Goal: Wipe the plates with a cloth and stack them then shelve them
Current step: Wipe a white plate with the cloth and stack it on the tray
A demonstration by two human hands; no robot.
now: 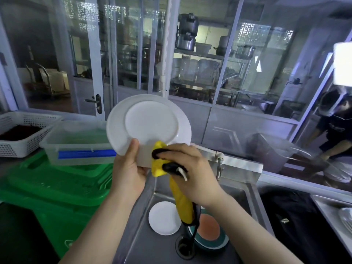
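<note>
The left hand point(129, 168) grips the white plate point(148, 124) at its 6 o'clock edge. The right hand point(188, 168) presses a yellow cloth point(158, 166) there, fingers probably curled round it.

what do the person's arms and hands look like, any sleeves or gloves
Both forearms are bare to the frame's edge: no sleeves, watch or wristbands show. The left hand is ungloved, with no rings visible. The right hand is ungloved too; its fingertips are hidden, so I cannot tell about rings there.
</note>
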